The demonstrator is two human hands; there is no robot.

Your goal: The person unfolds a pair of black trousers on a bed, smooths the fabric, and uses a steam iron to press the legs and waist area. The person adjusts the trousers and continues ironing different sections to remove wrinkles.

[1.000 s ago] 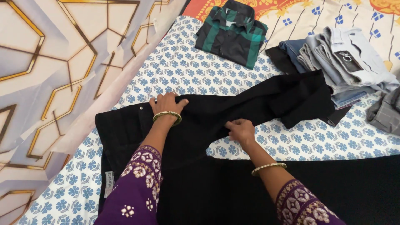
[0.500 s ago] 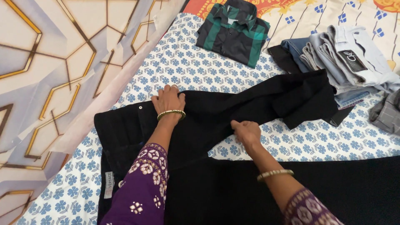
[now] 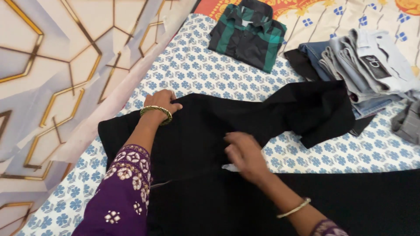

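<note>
Black trousers (image 3: 205, 131): spread across the blue-flowered bed sheet (image 3: 192, 70) under both your hands. Left hand (image 3: 162, 101): fingers curled over the far edge, pinning or gripping the cloth. Right hand (image 3: 245, 153): blurred, lying open and flat on the near fold. Step, as judged: smoothing mid-fold. Beyond your hands: folded green checked shirt (image 3: 247, 32); right of them, stacked jeans (image 3: 367, 65). The next fold calls for aligned edges.

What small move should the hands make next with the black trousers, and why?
Probably the right hand should sweep along the black trousers toward the bunched leg end. The left hand already pins the upper edge, while that far end lies crumpled against the folded jeans stack.
</note>
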